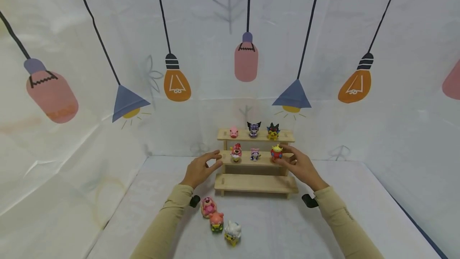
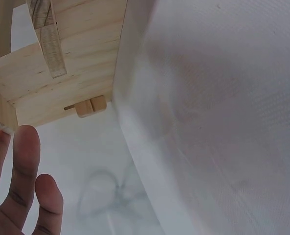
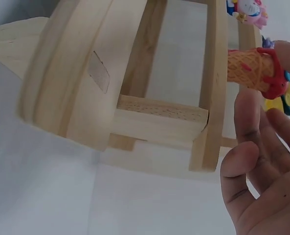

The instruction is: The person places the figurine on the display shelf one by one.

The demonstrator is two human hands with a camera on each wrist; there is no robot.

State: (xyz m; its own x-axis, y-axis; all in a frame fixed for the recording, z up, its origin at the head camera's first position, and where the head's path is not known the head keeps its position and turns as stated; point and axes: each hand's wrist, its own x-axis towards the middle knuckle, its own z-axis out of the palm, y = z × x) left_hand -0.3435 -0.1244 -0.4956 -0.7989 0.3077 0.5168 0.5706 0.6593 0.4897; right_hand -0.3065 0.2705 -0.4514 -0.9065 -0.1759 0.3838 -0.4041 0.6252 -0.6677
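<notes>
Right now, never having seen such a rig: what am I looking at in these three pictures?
No machine: just a person's left hand and right hand, bare. The wide picture looks down from the head; the others look out from each wrist. On the table is a wooden stand: five toys on its upper shelves, bottom shelf bare. Three more toys are in front. The right hand holds a red toy at the middle shelf's right end; the left hand is by the opposite end, holding no toy.

Open room along the bottom shelf (image 1: 256, 183), middle shelf (image 1: 265, 159) overhead, three figurines (image 1: 216, 222) blocking the front left
</notes>
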